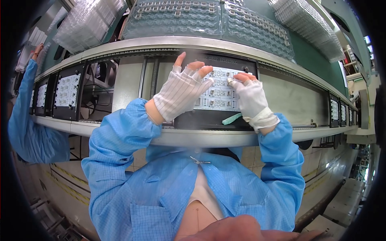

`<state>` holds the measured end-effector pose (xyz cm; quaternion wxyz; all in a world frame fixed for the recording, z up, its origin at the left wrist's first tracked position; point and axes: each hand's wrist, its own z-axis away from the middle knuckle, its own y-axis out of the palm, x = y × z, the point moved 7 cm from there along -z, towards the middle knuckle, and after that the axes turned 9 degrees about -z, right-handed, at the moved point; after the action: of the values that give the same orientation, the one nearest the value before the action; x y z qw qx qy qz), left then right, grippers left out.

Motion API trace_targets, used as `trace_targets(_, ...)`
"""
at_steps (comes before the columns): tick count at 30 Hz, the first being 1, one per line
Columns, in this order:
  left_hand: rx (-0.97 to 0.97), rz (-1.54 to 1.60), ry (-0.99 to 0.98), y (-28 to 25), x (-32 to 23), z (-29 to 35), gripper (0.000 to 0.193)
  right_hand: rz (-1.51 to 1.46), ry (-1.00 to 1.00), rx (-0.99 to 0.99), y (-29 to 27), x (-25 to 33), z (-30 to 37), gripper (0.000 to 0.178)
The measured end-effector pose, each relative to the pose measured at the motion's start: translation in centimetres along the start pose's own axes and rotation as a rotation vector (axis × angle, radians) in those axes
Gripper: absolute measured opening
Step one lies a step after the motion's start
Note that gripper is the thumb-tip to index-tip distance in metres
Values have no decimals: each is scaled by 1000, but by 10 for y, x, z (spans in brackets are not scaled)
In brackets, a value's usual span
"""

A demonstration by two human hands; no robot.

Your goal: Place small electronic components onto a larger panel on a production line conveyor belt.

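Note:
A white circuit-board panel (219, 104) with rows of small parts lies in a black carrier tray (189, 120) on the rail line in front of me. Over the panel's left edge is my left hand (183, 91), in a striped white glove with bare fingertips. Its fingers are spread, with a gap between thumb and forefinger. My right hand (250, 94), gloved alike, bends over the panel's upper right. Its thumb and forefinger come together at a small part; whatever they grip is too small to make out. A pale green strip-like piece (232, 119) lies on the carrier below the panel.
Metal rails (209, 138) run across in front of my body. Beyond them are clear plastic trays (173, 20) of small parts and stacked trays at left (86, 26) and right (307, 28). More boards (66, 91) sit on the line. A co-worker's blue sleeve (24, 96) is at far left.

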<state>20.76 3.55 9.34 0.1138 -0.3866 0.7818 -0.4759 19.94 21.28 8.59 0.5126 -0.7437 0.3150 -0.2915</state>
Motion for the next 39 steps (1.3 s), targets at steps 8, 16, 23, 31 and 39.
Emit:
trace_targets(8, 11, 37, -52, 13, -2, -13, 46, -275, 33, -204, -31, -16, 27, 58)
trace_targets(16, 84, 111, -22, 30, -6, -21, 40, -259, 20, -183, -34, -10, 25, 55)
trace_targets(23, -30, 119, -79, 15, 3, -23, 44, -255, 22, -185, -37, -10, 29, 50)
trace_targets(31, 20, 79, -145, 31, 15, -29, 40, -237, 77, -171, -35, -27, 29, 55)
trace_targets(39, 58, 165, -135, 39, 8, -41, 25, -469, 63, -217, -24, -29, -7, 74)
